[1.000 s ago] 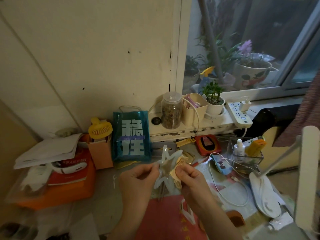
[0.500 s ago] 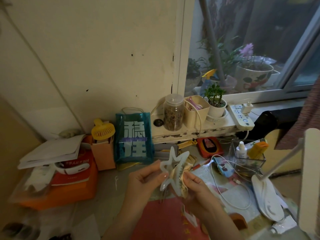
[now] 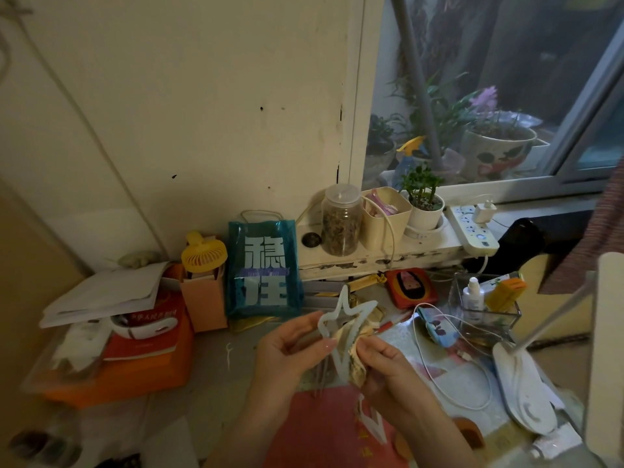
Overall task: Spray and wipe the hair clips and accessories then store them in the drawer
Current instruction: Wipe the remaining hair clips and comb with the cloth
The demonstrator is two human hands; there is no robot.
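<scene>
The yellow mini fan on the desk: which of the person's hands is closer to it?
Left. The left hand is right of and nearer the camera than the yellow fan, holding the star clip. The right hand sits farther right, beyond the clip.

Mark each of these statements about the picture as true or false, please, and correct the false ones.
1. The left hand holds a white star-shaped hair clip. True.
2. The right hand presses a beige cloth against the clip. True.
3. The yellow handheld fan lies flat on the desk. False: it stands upright in a pink box.
4. The teal bag hangs from the window frame. False: it stands on the desk against the wall.
5. A white charger is plugged into the power strip. True.
6. The small white bottle stands on the windowsill. False: it is in a clear glass box on the desk.
</scene>
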